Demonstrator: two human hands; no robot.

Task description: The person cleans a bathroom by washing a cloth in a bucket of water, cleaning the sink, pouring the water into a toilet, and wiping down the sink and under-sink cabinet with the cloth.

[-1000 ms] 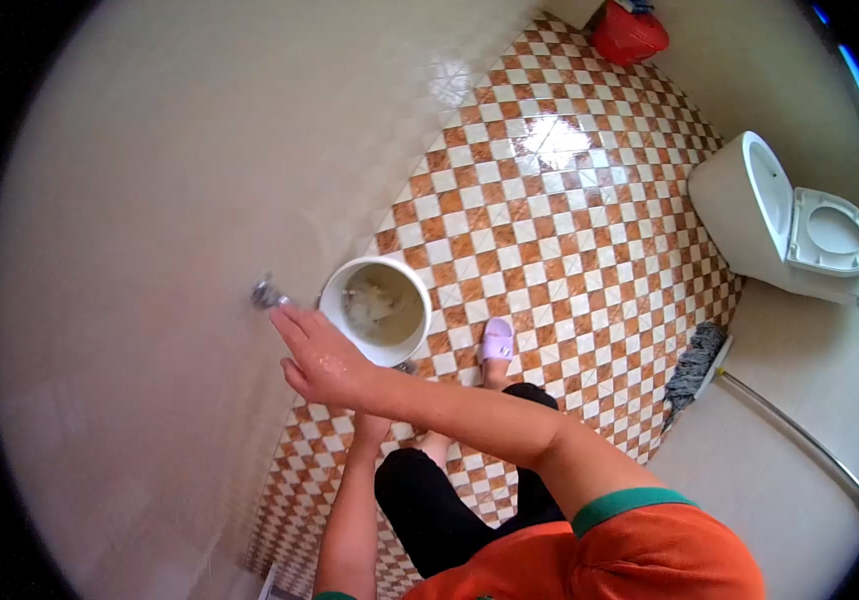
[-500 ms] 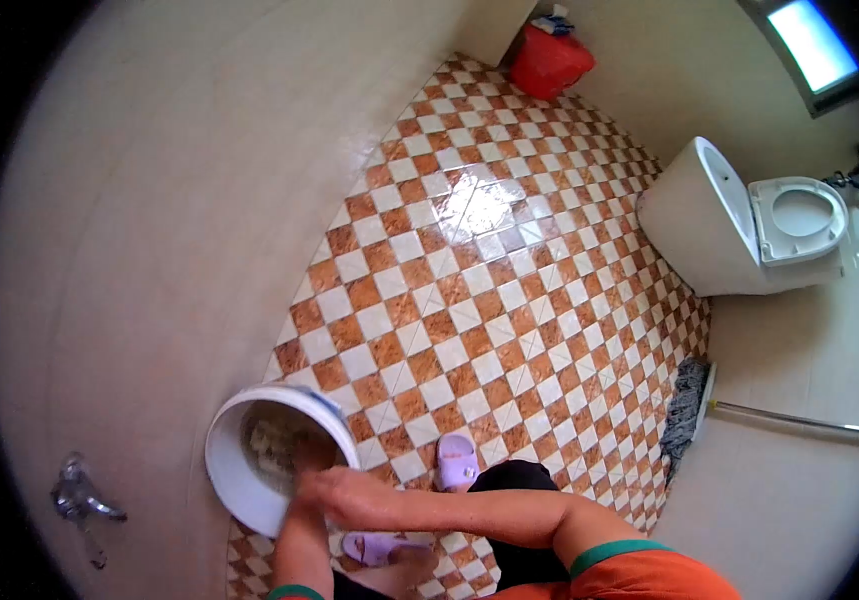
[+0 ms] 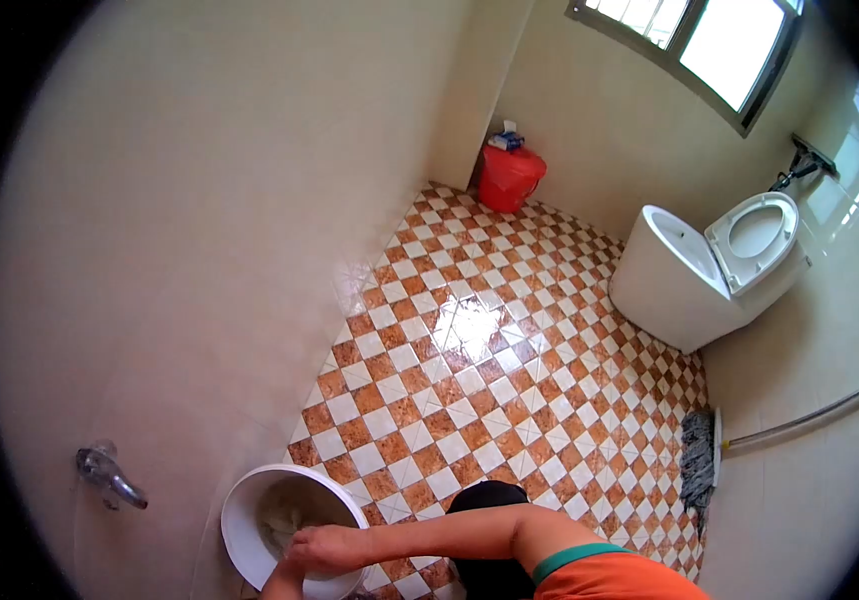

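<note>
Ideally, work low in the bucket [image 3: 246, 545] against splashes; whether left hand [image 3: 289, 568] or right hand [image 3: 329, 549] grips the cloth [image 3: 281, 520] there, I cannot tell.

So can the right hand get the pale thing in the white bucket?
Probably yes. The right hand is right by the open top of the white bucket, and the pale thing shows inside. The left arm is close too, so it might get in the way.
</note>
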